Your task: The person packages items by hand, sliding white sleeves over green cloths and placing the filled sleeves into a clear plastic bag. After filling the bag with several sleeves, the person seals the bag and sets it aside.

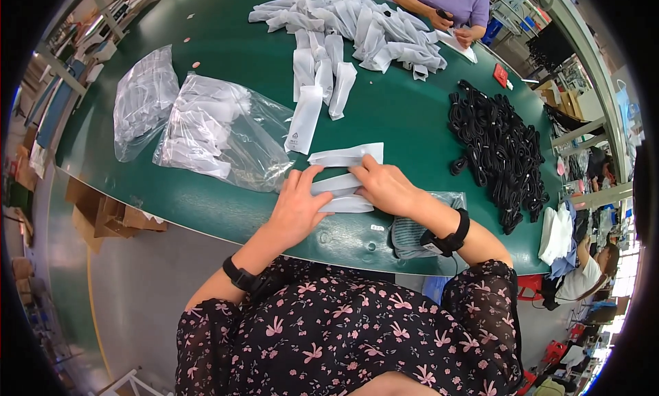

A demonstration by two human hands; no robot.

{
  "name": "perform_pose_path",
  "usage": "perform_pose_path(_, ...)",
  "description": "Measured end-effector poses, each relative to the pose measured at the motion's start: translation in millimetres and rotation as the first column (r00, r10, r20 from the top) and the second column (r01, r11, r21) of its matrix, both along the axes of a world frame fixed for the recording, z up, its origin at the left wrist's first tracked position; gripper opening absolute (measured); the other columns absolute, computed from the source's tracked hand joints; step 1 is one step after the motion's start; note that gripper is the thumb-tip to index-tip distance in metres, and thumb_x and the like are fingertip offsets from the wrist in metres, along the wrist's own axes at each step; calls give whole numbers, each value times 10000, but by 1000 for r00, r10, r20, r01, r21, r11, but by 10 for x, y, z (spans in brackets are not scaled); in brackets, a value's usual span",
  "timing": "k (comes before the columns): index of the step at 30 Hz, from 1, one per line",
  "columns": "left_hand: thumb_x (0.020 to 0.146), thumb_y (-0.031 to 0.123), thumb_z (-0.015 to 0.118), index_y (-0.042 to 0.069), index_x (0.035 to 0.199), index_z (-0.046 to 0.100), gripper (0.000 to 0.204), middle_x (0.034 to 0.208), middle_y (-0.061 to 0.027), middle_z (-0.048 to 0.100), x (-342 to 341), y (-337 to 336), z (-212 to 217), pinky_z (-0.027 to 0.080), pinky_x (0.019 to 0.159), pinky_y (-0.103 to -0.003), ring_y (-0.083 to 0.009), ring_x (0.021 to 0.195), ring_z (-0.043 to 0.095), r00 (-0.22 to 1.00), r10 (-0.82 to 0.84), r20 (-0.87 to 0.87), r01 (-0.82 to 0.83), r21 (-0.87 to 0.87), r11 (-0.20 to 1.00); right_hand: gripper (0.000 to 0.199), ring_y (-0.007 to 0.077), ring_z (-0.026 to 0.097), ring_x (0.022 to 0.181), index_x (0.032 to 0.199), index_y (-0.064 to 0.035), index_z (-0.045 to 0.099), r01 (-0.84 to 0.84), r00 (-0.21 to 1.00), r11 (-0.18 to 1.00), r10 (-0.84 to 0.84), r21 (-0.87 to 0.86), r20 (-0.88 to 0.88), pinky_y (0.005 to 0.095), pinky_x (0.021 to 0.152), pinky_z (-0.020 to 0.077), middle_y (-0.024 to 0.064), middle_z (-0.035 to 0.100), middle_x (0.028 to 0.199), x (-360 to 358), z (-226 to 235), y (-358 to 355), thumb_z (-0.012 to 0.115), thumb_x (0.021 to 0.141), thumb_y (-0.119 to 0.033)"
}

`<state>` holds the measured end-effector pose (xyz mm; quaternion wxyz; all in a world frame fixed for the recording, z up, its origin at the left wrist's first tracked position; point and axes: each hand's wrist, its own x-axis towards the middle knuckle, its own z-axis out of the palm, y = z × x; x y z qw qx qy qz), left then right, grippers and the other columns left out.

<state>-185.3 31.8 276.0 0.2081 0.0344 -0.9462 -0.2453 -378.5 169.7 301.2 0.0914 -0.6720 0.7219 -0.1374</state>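
Green desk [206, 39] fills the upper frame. At centre, left hand [296, 210] and right hand [386, 187] lie with fingers flat, pressing small white pouches [343, 183], apparently without gripping. Clear bags [213, 131] lie left, black cords [501, 152] right.

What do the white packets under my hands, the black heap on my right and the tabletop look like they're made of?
White packets: likely thin plastic film, since they lie flat, crease and shine faintly. Black heap: probably rubber or plastic-coated cords, matte black coiled loops; too small to be sure. Tabletop: smooth green mat, perhaps rubber or vinyl, with a dull sheen. Left hand and right hand press on the packets.
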Motion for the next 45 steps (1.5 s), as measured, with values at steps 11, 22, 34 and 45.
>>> perform_pose_path(11, 688, 159, 788, 62, 1001, 611, 372, 1130, -134, 528, 53, 37, -173, 373, 960, -442, -342, 1086, 476, 990, -141, 11, 138, 128, 982, 239, 409, 640, 792, 949, 29, 548, -66, 969, 990, 34, 124, 244, 437, 684, 536, 231, 603, 1010, -36, 241, 8, 664, 762, -63)
perform_pose_path(22, 650, 220, 834, 78, 1097, 615, 518, 1174, -153, 499, 13, 39, 125, 363, 985, -477, -360, 1084, 474, 987, -59, -153, 55, -28, 998, 236, 386, 605, 930, 961, 23, 573, 112, 964, 978, -150, 179, 221, 436, 811, 490, 193, 613, 996, -387, -100, -107, 621, 733, -21)
perform_pose_path(34, 660, 317, 833, 29, 1182, 563, 654, 1146, -153, 503, 48, 4, -128, 390, 927, -415, -331, 1069, 473, 990, -133, -46, 134, 22, 991, 332, 354, 598, 912, 1041, -57, 573, -202, 972, 960, 220, -195, 77, 420, 772, 504, 128, 596, 1010, -564, 152, -986, 528, 741, 77)
perform_pose_path(45, 610, 307, 858, 4, 1157, 568, 689, 1136, -170, 485, 84, 50, -121, 381, 968, -447, -363, 1095, 456, 994, -109, -1, 109, 63, 992, 174, 381, 589, 860, 1003, 31, 569, -161, 974, 977, 135, -139, -181, 459, 724, 486, 181, 554, 895, -633, -294, -1248, 559, 832, 0)
